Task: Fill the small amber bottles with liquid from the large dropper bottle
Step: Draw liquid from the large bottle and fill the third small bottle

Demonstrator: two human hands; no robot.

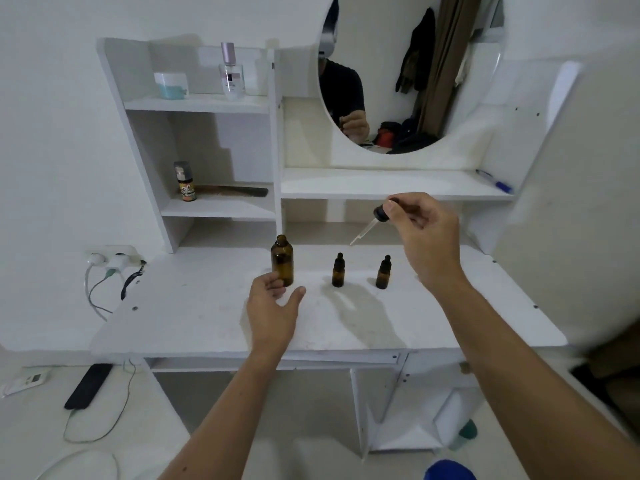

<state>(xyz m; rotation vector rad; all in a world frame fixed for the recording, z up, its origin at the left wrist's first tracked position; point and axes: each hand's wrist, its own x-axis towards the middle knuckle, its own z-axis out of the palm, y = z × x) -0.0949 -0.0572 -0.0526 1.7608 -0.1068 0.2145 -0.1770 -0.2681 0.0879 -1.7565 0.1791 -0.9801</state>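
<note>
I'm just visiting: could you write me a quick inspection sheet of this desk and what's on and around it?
Surface: white desk, faintly smudged.
Job's things: large amber bottle uncapped, upright; two small amber bottles capped, upright, apart.
Clutter: shelf jar, perfume, spray can, comb, pen.
Grippers: left hand loosely open beside large bottle; right hand pinches dropper aloft.
Cables: plugs and wires at left wall.
Surroundings: round mirror.

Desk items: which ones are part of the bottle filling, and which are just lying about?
In use: large amber bottle, open; dropper in right hand; two capped small bottles; left hand.
Lying about: perfume bottle, jar, comb, pen.
</note>
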